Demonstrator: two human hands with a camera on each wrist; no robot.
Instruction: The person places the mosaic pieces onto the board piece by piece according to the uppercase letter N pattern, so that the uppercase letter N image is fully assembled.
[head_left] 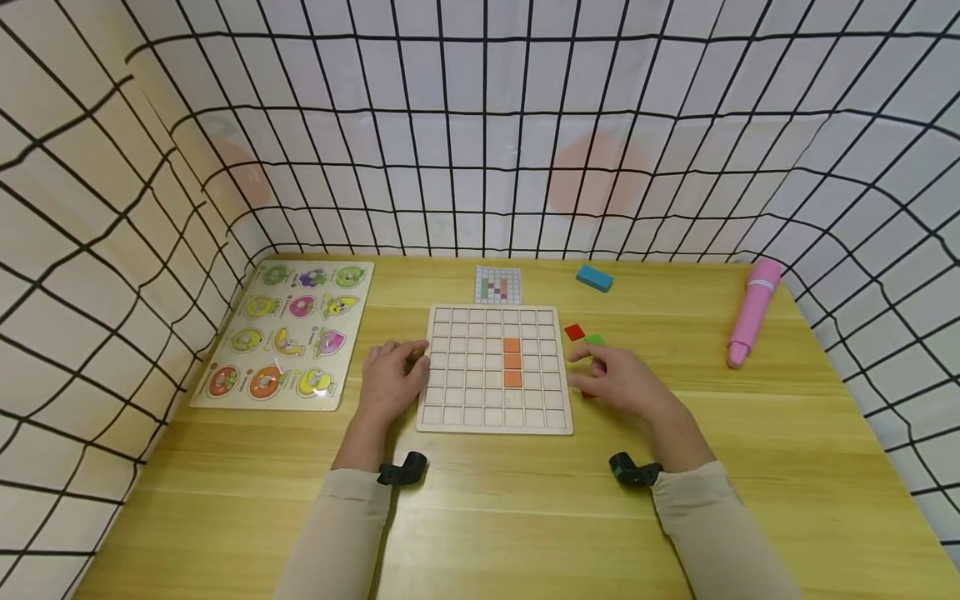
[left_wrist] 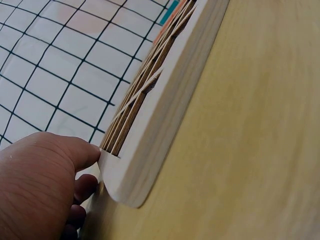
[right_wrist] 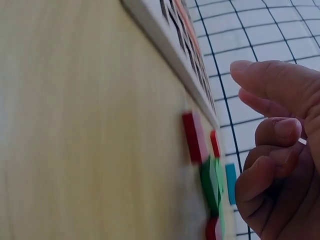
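A wooden grid board [head_left: 467, 417] lies flat in front of me, with three orange square tiles [head_left: 512, 361] in a column right of its middle. At its left edge rests my left hand [head_left: 390, 379]. The left thumb [left_wrist: 82, 150] touches the board's side near a corner, and the other fingers bend behind it. My right hand [head_left: 626, 379] hovers just beyond the right edge, thumb and index finger apart with nothing between them. Below and partly behind it are loose tiles: a red tile [head_left: 574, 332], a green tile [head_left: 595, 340] and a dark red tile [right_wrist: 194, 137].
A small card with a coloured grid pattern [head_left: 497, 285] lies behind the board. Further right are a blue block [head_left: 594, 278] and a pink cylindrical object [head_left: 753, 312]. At left is a fruit puzzle board [head_left: 288, 333]. Black netting [head_left: 484, 112] encloses the table's back and sides.
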